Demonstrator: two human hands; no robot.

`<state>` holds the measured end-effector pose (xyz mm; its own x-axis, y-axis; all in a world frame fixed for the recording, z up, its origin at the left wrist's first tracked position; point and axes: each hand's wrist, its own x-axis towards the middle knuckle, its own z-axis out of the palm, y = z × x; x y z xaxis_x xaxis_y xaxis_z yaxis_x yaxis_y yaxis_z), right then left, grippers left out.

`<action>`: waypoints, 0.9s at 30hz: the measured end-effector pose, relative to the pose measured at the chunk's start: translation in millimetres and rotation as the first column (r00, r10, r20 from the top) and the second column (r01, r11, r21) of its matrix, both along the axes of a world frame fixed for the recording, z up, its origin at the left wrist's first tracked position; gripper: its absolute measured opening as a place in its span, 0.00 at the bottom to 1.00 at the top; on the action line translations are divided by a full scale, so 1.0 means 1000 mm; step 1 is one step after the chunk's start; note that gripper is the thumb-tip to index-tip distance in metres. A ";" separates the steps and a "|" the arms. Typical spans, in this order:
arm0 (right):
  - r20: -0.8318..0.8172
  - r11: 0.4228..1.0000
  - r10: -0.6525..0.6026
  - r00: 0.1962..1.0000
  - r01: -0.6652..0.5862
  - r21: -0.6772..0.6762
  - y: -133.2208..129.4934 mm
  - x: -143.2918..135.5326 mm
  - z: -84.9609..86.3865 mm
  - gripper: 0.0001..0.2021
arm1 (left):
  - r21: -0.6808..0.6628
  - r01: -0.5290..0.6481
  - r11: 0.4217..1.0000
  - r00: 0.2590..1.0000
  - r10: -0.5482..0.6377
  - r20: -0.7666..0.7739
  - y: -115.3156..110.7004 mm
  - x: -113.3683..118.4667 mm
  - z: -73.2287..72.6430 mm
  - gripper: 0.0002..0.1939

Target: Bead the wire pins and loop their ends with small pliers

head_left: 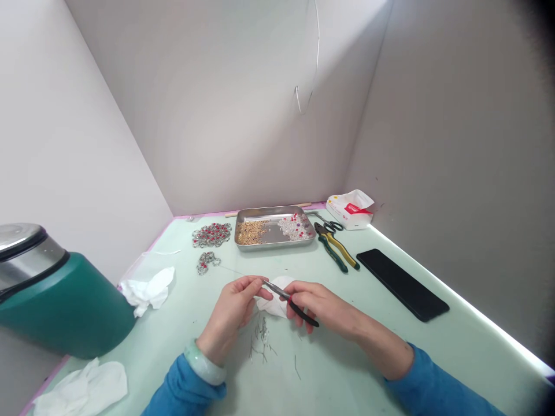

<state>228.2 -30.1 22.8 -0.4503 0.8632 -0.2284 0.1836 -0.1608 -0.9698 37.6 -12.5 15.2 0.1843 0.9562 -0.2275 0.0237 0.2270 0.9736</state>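
Note:
My left hand [236, 301] is closed in a pinch on a thin wire [232, 270], which runs back to a small heap of beaded chain [208, 263] with red beads. My right hand [318, 301] grips needle-nose pliers [276, 288] with black handles. The jaw tips meet my left fingertips; exactly what lies between them is too small to make out. Beneath both hands is a white tissue [273, 308], partly covered. Just in front of it lie several short loose wire pieces [261, 338].
A metal tray [274, 245] holds gold and clear beads. Behind the small heap lies a larger beaded chain pile [211, 234]. Cutting pliers [336, 247], scissors [332, 224], a tissue pack [350, 211] and a black phone [401, 283] lie right. A green bottle [69, 306] stands left.

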 end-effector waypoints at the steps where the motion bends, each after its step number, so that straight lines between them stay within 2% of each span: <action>1: 0.005 1.000 -0.001 1.000 0.001 0.008 0.000 0.000 -0.001 0.09 | 0.005 -0.007 1.000 1.000 0.008 -0.021 0.000 0.000 0.000 0.18; 9: 0.052 0.995 0.006 0.999 -0.011 0.101 0.000 -0.001 -0.011 0.10 | 0.041 -0.020 0.999 0.992 0.025 -0.127 0.002 0.001 -0.006 0.19; 17: 0.144 0.982 0.000 0.990 -0.027 0.186 -0.002 0.000 -0.010 0.10 | 0.011 -0.002 1.000 0.994 0.003 -0.107 0.002 0.000 -0.007 0.18; 21: 0.245 0.959 -0.016 0.969 -0.055 0.277 -0.004 0.000 -0.006 0.11 | 0.003 0.002 1.000 0.996 -0.002 -0.084 0.002 -0.001 -0.006 0.17; 27: 0.390 0.892 -0.064 0.919 -0.122 0.436 -0.004 -0.001 -0.007 0.08 | -0.043 0.008 0.999 0.998 -0.010 -0.060 0.003 -0.001 -0.006 0.16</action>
